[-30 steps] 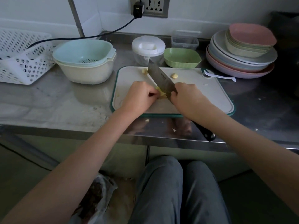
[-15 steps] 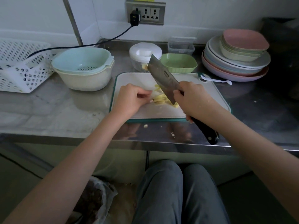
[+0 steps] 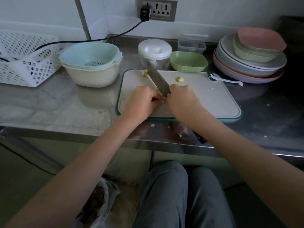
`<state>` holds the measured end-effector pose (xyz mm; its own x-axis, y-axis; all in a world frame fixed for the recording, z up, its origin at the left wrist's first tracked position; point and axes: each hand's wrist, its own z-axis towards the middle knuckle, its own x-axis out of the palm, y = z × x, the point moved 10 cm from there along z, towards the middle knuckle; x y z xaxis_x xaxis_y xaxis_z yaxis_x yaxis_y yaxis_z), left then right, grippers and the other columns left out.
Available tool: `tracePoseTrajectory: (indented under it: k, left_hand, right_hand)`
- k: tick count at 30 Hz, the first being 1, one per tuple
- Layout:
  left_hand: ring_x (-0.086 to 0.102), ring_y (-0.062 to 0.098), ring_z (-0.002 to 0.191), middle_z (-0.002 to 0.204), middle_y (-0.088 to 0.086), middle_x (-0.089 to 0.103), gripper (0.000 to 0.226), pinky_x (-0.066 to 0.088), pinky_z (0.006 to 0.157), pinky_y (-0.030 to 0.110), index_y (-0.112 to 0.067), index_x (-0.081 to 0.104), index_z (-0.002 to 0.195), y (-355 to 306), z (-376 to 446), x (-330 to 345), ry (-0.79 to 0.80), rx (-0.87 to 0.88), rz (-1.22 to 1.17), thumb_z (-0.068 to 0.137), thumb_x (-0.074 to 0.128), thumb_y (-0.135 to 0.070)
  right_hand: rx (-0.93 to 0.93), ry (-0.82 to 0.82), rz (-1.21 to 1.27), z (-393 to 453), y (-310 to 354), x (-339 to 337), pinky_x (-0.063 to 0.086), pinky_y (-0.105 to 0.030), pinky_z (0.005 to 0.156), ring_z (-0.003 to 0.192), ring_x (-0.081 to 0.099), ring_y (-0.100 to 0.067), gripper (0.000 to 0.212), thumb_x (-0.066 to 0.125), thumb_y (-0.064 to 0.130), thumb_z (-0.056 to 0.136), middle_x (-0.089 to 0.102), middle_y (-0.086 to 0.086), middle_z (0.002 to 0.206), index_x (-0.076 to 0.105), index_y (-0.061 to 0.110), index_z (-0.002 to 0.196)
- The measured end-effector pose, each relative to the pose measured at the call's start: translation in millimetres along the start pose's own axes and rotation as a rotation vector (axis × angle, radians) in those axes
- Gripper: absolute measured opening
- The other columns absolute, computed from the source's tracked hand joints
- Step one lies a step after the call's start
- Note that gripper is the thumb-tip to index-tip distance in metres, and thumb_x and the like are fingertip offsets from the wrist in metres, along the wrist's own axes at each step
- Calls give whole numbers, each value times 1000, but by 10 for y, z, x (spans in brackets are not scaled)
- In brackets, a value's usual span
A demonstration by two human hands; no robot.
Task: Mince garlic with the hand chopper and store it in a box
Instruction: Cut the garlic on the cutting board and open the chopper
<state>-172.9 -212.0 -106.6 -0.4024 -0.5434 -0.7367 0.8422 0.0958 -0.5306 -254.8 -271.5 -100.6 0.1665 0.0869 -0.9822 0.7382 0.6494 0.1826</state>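
While the garlic is only rough-cut, the setup reads as prep ahead of the chopper step.

Right hand: right hand [image 3: 181, 100] curled round the knife [image 3: 158, 79] up at the blade end, choked forward probably for control on small pieces; black handle end pokes out near the surface edge under the forearm.
Knife: blade runs diagonally, tip far-left, edge down on the board, set right against the garlic pile.
Left hand: left hand [image 3: 142, 102] fingers curled in, pinching and steadying the cut garlic [image 3: 160, 93] just beside the blade; fingertips tucked, likely to stay off the edge.
Cut garlic: small yellow pieces between the two hands, middle of the cutting board [image 3: 212, 99].
Spare cloves: one clove [image 3: 179, 79] right of the blade, another clove [image 3: 144, 72] at the far-left board edge, partly behind the blade; left apart, probably waiting their turn.
Hand chopper: hand chopper [image 3: 154, 52], white lid on, clear bowl, stands just beyond the far board edge; placed close so pieces can go straight in. Contents unclear.
Box: clear storage box [image 3: 192, 44] far side by the wall, behind the green dish [image 3: 188, 61]; looks untouched.
Green dish: right of the chopper, bits inside too small to tell.
Left side: nested colander bowls [image 3: 91, 63] and white basket [image 3: 26, 60], well apart from the work.
Right side: stack of plates [image 3: 250, 63], white spoon [image 3: 227, 79] by the board corner.
Surface: steel surface [image 3: 49, 104], a few garlic scraps near the front edge.
Stage: early; mincing and storing not yet done.
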Motion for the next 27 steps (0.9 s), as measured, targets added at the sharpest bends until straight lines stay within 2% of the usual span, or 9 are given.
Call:
tracePoseTrajectory:
  k: [4, 10, 12, 14, 16, 19, 21, 25, 27]
  left_hand:
    - [68, 20, 76, 82, 5, 75, 10, 53, 75, 35, -17, 79, 85, -64, -1, -31, -35, 64, 31, 83, 70, -15]
    - [67, 22, 75, 82, 8, 74, 10, 47, 71, 22, -8, 78, 87, -46, -3, -164, -135, 58, 15, 79, 72, -8]
    - [66, 25, 94, 102, 10, 72, 27, 47, 86, 24, -7, 72, 108, -155, -3, -189, -186, 122, 85, 81, 68, -6]
    - [53, 24, 123, 135, 10, 56, 46, 39, 107, 31, -7, 55, 133, -245, 49, -43, -72, 141, 117, 87, 60, -5]
    - [41, 19, 134, 148, 6, 42, 54, 31, 114, 32, -10, 41, 144, -225, 98, 117, 56, 100, 152, 91, 52, -4]
    - [53, 29, 118, 125, 13, 63, 45, 41, 103, 37, -10, 57, 131, -187, 134, 140, 83, 81, 242, 87, 50, 1]
    - [58, 31, 107, 112, 15, 69, 40, 47, 95, 39, -10, 66, 120, -160, 134, -9, -22, 43, 217, 85, 51, 3]
    - [61, 24, 104, 118, 13, 65, 42, 43, 90, 20, -9, 58, 130, -204, 267, -395, -260, -15, 7, 89, 53, 0]
    - [53, 23, 120, 137, 12, 53, 48, 40, 103, 27, -9, 48, 139, -192, 470, -427, -231, -30, -92, 92, 57, -3]
  right_hand:
    - [-105, 47, -7, -107, -107, -49, 36, -29, 67, 87, 55, -28, 18, 40, 20, 99, 52, -10, 95, 52, 9, 104]
    - [16, 68, 533, -86, -393, -121, 41, -24, 34, 33, 51, -20, 20, 41, 21, 94, 52, -9, 59, 47, 11, 77]
    - [79, 94, 671, -86, -486, -127, 40, -24, 35, 32, 48, -21, 20, 42, 21, 94, 50, -10, 55, 45, 9, 78]
    - [115, 147, 787, -110, -556, -123, 40, -25, 35, 34, 45, -20, 21, 43, 23, 96, 48, -11, 55, 46, 7, 83]
    - [128, 195, 840, -125, -619, -96, 40, -25, 36, 35, 43, -19, 23, 44, 25, 98, 47, -11, 56, 46, 6, 86]
    - [139, 190, 859, -138, -774, -158, 40, -26, 36, 36, 42, -19, 24, 44, 25, 99, 47, -11, 56, 47, 4, 86]
    - [146, 146, 788, -149, -894, -246, 39, -25, 35, 34, 42, -20, 24, 43, 24, 98, 47, -12, 56, 46, 4, 85]
    - [18, 48, 480, -207, -978, -472, 39, -28, 33, 27, 45, -20, 24, 44, 19, 96, 49, -11, 54, 44, 5, 76]
    - [-49, 56, 405, -270, -986, -530, 40, -31, 35, 26, 47, -20, 24, 45, 19, 95, 49, -8, 51, 46, 3, 77]
